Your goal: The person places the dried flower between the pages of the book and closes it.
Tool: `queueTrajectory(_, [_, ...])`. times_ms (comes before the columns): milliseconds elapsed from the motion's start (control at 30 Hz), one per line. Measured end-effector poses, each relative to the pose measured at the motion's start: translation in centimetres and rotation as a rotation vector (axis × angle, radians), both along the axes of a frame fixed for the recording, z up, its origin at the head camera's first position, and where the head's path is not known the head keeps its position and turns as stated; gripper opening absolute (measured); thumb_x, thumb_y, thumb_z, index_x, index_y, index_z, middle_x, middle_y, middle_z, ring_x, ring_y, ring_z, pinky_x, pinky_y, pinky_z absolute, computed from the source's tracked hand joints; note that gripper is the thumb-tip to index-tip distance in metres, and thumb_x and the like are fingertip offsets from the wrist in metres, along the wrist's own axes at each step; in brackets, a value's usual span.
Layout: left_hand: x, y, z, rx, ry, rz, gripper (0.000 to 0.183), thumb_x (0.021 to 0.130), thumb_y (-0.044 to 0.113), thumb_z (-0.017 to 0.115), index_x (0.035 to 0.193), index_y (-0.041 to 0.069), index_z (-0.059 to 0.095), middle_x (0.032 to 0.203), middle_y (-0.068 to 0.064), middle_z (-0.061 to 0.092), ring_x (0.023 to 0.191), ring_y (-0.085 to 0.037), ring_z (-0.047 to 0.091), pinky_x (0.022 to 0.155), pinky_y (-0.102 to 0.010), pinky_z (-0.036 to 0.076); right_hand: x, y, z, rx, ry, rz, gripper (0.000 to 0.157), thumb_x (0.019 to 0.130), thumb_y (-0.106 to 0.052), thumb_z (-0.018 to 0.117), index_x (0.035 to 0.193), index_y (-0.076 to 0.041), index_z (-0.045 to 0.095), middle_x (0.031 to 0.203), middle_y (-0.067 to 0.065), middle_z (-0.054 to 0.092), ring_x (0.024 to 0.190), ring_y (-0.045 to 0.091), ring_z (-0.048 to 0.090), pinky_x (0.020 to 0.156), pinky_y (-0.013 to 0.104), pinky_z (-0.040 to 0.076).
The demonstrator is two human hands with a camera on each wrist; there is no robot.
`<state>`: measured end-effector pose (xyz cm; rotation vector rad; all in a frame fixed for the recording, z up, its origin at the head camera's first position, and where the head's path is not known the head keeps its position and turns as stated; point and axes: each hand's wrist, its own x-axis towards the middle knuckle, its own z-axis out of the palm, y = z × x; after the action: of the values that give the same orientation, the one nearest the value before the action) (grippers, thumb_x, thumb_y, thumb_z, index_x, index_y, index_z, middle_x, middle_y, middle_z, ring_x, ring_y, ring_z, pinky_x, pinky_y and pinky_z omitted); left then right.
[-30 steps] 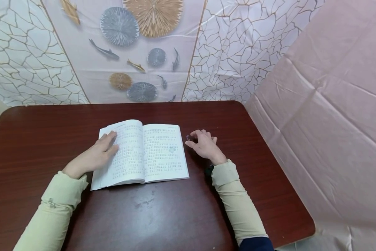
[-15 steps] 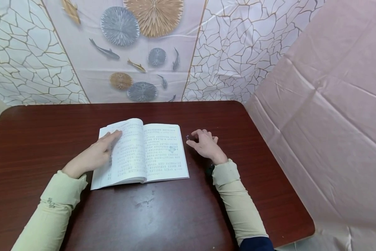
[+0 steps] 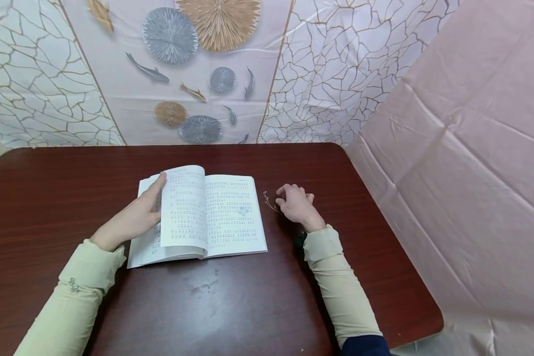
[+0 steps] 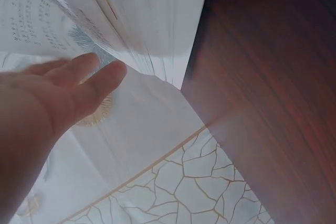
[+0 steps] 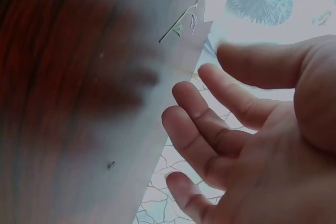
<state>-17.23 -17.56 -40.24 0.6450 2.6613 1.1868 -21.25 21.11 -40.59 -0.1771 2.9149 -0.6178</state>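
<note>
An open book (image 3: 234, 230) with printed pages lies on the dark red-brown table. My left hand (image 3: 130, 221) is at its left side, fingers extended, the fingertips at the outer edge of a raised page (image 3: 183, 212). In the left wrist view, the straight fingers of the left hand (image 4: 63, 90) reach toward the page edges, and I cannot tell exactly where they touch. Right of the book lies a small dried flower sprig (image 3: 271, 205). Beside it, my right hand (image 3: 298, 207) is loosely curled and holds nothing; the right wrist view shows the sprig (image 5: 178, 23) apart from the fingers.
The table (image 3: 204, 306) extends around the book on every side. A patterned cloth (image 3: 222, 109) hangs behind its far edge, and a plain pinkish cloth (image 3: 462, 173) hangs along the right. A tiny dark speck (image 5: 111, 165) lies on the table near the right hand.
The left fingers moved from lying on the left page to its outer edge, and a page has lifted toward the right. My right hand drew slightly right, away from the sprig.
</note>
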Motion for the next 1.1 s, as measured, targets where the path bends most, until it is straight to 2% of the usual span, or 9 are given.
queueTrajectory(67, [0.0, 0.0, 0.0, 0.028, -0.016, 0.025, 0.088, 0.092, 0.000, 0.052, 0.152, -0.001, -0.013, 0.159, -0.020, -0.012, 0.147, -0.032, -0.005, 0.116, -0.051, 0.005, 0.0, 0.0, 0.0, 0.021, -0.011, -0.016, 0.026, 0.097, -0.023, 0.060, 0.118, -0.008, 0.062, 0.106, 0.011, 0.056, 0.104, 0.031, 0.046, 0.092, 0.054, 0.025])
queueTrajectory(200, [0.0, -0.1, -0.2, 0.066, -0.039, 0.054, 0.096, 0.098, 0.016, 0.057, 0.149, 0.004, -0.023, 0.158, -0.017, -0.019, 0.146, -0.038, 0.000, 0.115, -0.053, 0.007, 0.1, 0.0, 0.0, 0.053, -0.031, -0.036, 0.023, 0.093, -0.027, 0.067, 0.108, -0.009, 0.066, 0.097, 0.008, 0.060, 0.099, 0.030, 0.051, 0.093, 0.055, 0.027])
queueTrajectory(300, [0.1, -0.3, -0.1, 0.071, -0.060, 0.053, 0.096, 0.100, 0.024, 0.055, 0.148, 0.004, -0.025, 0.158, -0.017, -0.022, 0.145, -0.041, 0.000, 0.115, -0.055, 0.008, 0.1, 0.0, 0.0, 0.056, -0.041, -0.047, 0.022, 0.091, -0.029, 0.069, 0.101, -0.009, 0.068, 0.092, 0.004, 0.064, 0.094, 0.027, 0.055, 0.095, 0.055, 0.027])
queueTrajectory(367, [0.1, -0.3, 0.0, 0.066, -0.075, 0.050, 0.095, 0.101, 0.028, 0.054, 0.149, 0.004, -0.025, 0.158, -0.017, -0.021, 0.146, -0.039, -0.004, 0.115, -0.054, 0.006, 0.1, 0.0, 0.0, 0.054, -0.048, -0.056, 0.021, 0.090, -0.030, 0.070, 0.098, -0.010, 0.070, 0.088, 0.002, 0.066, 0.089, 0.025, 0.057, 0.096, 0.055, 0.027])
queueTrajectory(467, [0.2, -0.4, 0.2, 0.036, -0.095, 0.050, 0.098, 0.100, 0.038, 0.054, 0.149, 0.004, -0.023, 0.158, -0.019, -0.018, 0.146, -0.037, -0.004, 0.115, -0.054, 0.006, 0.1, 0.1, 0.0, 0.060, -0.053, -0.070, 0.020, 0.090, -0.031, 0.071, 0.092, -0.011, 0.071, 0.082, -0.001, 0.066, 0.083, 0.022, 0.059, 0.097, 0.055, 0.027])
queueTrajectory(633, [0.3, -0.6, 0.0, -0.068, -0.146, 0.094, 0.109, 0.093, 0.058, 0.055, 0.150, 0.006, -0.022, 0.159, -0.025, -0.007, 0.146, -0.039, 0.000, 0.113, -0.058, 0.010, 0.1, 0.3, 0.0, 0.048, -0.072, -0.074, 0.021, 0.089, -0.033, 0.072, 0.091, -0.012, 0.070, 0.077, -0.002, 0.064, 0.081, 0.021, 0.058, 0.098, 0.054, 0.026])
queueTrajectory(933, [0.3, -1.0, -0.5, -0.131, -0.149, 0.099, 0.110, 0.091, 0.060, 0.056, 0.152, -0.003, -0.011, 0.157, -0.031, 0.001, 0.145, -0.043, 0.001, 0.111, -0.062, 0.011, 0.1, 0.3, -0.2, 0.050, -0.074, -0.058, 0.021, 0.088, -0.032, 0.074, 0.093, -0.013, 0.069, 0.084, -0.002, 0.066, 0.086, 0.021, 0.058, 0.096, 0.053, 0.026])
queueTrajectory(1100, [0.1, -1.1, -0.6, -0.146, -0.136, 0.092, 0.110, 0.091, 0.058, 0.057, 0.151, -0.008, -0.008, 0.156, -0.032, -0.002, 0.144, -0.045, 0.000, 0.111, -0.062, 0.010, 0.0, 0.1, -0.1, 0.054, -0.063, -0.048, 0.021, 0.086, -0.032, 0.075, 0.093, -0.013, 0.069, 0.087, -0.002, 0.066, 0.088, 0.021, 0.059, 0.094, 0.051, 0.028])
